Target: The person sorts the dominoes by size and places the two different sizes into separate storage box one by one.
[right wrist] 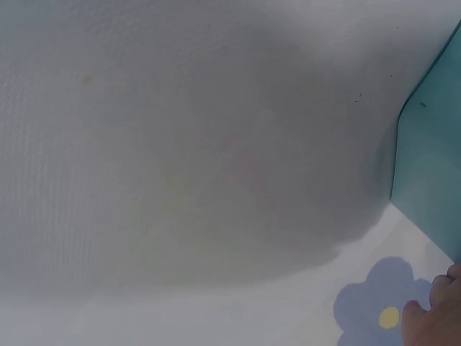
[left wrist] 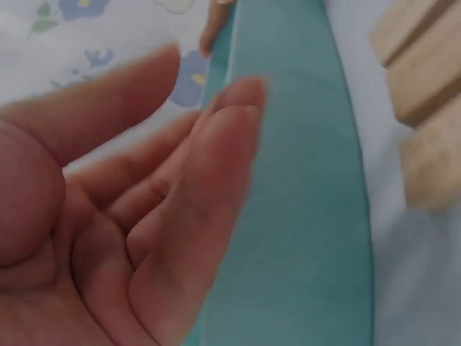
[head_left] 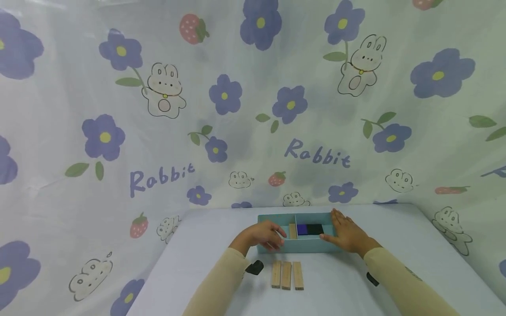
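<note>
A shallow teal box (head_left: 276, 246) with a divider stands on the white table. Its right compartment contains a purple block (head_left: 302, 229) and a black block (head_left: 315, 229); its left one contains a wooden block (head_left: 293, 231) beside the divider. At the box's left end hovers my left hand (head_left: 264, 235), fingers bent loosely and nothing between thumb and fingers. In the left wrist view, that hand (left wrist: 166, 209) is next to the box's long side. My right hand (head_left: 348, 233) rests across the box's right end, fingers at the back rim and thumb toward the front.
Three wooden blocks (head_left: 286, 275) lie in a row on the table (head_left: 332, 289) in front of the box. Behind the table hangs a white curtain (head_left: 245, 145) printed with flowers and rabbits. Dark wrist devices (head_left: 256, 267) show by both sleeves.
</note>
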A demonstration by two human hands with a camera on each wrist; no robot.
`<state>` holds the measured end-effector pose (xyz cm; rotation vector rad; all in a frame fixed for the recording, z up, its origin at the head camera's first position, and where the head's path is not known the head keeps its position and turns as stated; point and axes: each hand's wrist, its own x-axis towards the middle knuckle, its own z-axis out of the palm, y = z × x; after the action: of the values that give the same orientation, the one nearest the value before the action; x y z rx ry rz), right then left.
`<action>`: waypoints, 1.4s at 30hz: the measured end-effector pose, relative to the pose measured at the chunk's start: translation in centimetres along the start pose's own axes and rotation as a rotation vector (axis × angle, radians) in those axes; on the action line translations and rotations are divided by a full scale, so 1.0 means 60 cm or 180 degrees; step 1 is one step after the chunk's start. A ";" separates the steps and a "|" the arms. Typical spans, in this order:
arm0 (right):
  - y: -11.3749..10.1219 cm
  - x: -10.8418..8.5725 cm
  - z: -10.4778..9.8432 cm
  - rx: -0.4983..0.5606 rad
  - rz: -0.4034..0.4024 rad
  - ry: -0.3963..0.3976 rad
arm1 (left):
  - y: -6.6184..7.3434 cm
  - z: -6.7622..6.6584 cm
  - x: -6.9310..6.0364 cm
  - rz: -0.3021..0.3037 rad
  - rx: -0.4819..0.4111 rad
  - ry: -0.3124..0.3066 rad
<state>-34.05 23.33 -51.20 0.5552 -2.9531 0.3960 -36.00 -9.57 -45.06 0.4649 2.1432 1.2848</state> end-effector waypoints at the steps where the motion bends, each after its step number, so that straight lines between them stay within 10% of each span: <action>1: 0.000 0.000 0.000 0.0013 -0.0002 -0.0002 | -0.004 0.001 -0.004 -0.0001 0.0081 -0.0072; 10: 0.005 0.001 0.006 0.0023 0.0017 0.0009 | -0.032 0.014 -0.031 0.0108 0.0178 -0.0162; 27: -0.007 -0.003 -0.007 0.0089 -0.0002 -0.0060 | -0.112 0.056 -0.066 0.0232 0.0311 0.0297; 42: -0.003 -0.002 -0.003 0.0093 -0.0018 -0.0036 | -0.131 0.082 -0.073 0.0129 0.0595 0.0503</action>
<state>-33.83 23.29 -50.99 0.5708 -2.9603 0.4374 -29.48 -12.44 -52.41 0.4998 2.4110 1.1823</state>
